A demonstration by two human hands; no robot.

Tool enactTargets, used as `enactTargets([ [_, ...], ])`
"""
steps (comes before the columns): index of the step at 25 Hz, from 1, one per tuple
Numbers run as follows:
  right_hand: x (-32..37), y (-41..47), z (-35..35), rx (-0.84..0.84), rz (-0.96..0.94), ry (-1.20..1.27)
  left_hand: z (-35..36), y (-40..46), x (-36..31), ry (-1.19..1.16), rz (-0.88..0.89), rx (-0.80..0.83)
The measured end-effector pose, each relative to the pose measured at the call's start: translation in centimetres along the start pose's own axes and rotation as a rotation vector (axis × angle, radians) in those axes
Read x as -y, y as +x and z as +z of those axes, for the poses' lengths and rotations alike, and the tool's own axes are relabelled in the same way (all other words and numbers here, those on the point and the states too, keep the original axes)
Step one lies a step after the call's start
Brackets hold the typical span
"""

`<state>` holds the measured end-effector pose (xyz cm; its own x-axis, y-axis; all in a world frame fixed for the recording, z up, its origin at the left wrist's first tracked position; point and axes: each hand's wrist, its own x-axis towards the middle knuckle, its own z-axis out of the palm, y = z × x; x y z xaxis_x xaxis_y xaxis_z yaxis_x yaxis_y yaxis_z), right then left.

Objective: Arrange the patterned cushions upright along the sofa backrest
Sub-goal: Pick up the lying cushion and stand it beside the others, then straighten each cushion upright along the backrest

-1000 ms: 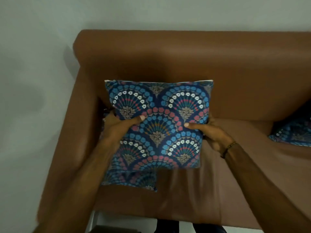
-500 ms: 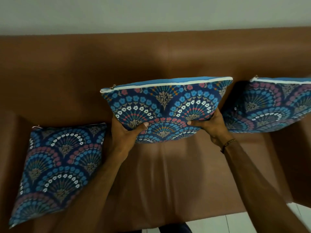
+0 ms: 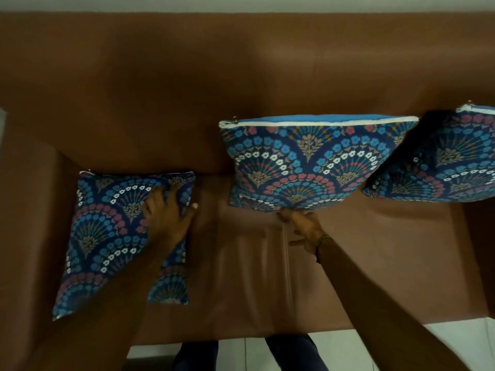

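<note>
Left hand (image 3: 166, 218) shifted off middle cushion (image 3: 308, 162) onto flat cushion (image 3: 112, 236) at sofa (image 3: 241, 76) left end, fingers spread; right hand (image 3: 302, 226) loosely open under middle cushion. Next: flat cushion gripped, stood upright.

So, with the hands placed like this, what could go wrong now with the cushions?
1. The middle cushion leans on the backrest with only the right hand at its bottom edge; it may tip forward on release.
2. The left cushion lies flat under the left hand; lifting it by one corner could let it sag or slip.
</note>
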<state>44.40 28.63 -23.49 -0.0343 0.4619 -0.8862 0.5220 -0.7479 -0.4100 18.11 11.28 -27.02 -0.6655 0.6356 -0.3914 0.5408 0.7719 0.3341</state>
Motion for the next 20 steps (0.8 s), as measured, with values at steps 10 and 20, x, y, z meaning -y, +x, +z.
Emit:
enactTargets([
  [10,0.4,-3.5,27.9,0.509,-0.014,-0.375,-9.4,2.3,19.6,-0.695,-0.565,0.096],
  [20,2.8,-4.7,27.9,0.071,-0.749,0.019,-13.1,3.7,18.5,-0.895,-0.013,-0.176],
])
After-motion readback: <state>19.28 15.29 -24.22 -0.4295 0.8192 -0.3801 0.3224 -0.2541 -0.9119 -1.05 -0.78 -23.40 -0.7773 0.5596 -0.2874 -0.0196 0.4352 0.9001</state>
